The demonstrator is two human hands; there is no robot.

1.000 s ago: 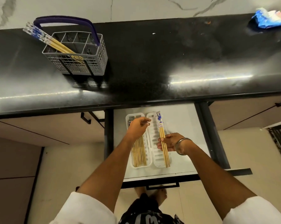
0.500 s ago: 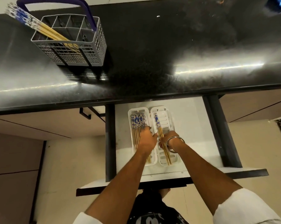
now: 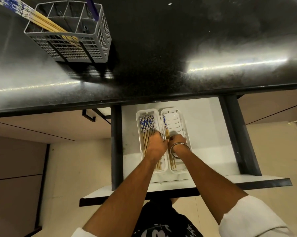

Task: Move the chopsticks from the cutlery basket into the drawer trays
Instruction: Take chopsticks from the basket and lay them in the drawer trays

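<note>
A black surface (image 3: 161, 48) fills the upper frame, with a grey cutlery basket (image 3: 70, 43) at upper left holding blue-patterned bamboo chopsticks (image 3: 41, 21). Below, an open drawer (image 3: 204, 134) holds two white trays (image 3: 176, 120) of chopsticks. Left hand (image 3: 157, 142) rests on one bundle; right hand (image 3: 177, 139) fingers curl around another.

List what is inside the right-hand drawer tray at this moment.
The right tray holds a few chopsticks along its left side, blue-patterned ends pointing away. The right hand rests over their middle, hiding that stretch and the exact count.
</note>
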